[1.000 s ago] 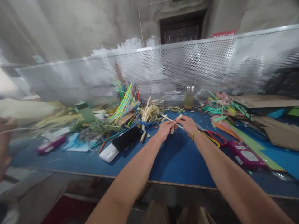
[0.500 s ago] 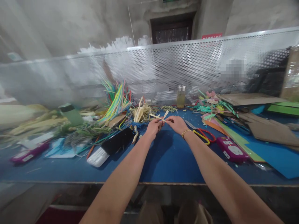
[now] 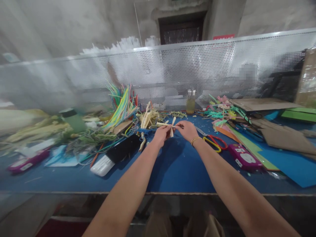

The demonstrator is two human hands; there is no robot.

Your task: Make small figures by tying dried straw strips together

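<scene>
Above the middle of the blue table, my left hand (image 3: 161,134) pinches pale, flat strips (image 3: 173,121) that look like straw or dried husk. They cross one another, one standing nearly upright and another pointing left. My right hand (image 3: 187,130), with a gold bracelet at its wrist, has its fingertips closed on the same strips from the right. The exact grip is partly hidden behind the fingers. Just beyond my left hand lies a bundle of similar pale strips (image 3: 148,118). Scissors (image 3: 215,144) with red and yellow handles rest right of my right wrist.
A black and white phone-like object (image 3: 117,154) and colourful pipe-cleaner-like stems (image 3: 122,107) are at left. Purple boxes (image 3: 244,157) flank the work area. A glass bottle (image 3: 191,102) stands at the back before a perforated metal screen (image 3: 177,72). Coloured paper (image 3: 288,164) and cardboard (image 3: 283,135) lie right.
The crossed strips have turned: one now stands nearly upright and reaches below the fingers, where it slanted up to the right before. Both hands remain close together.
</scene>
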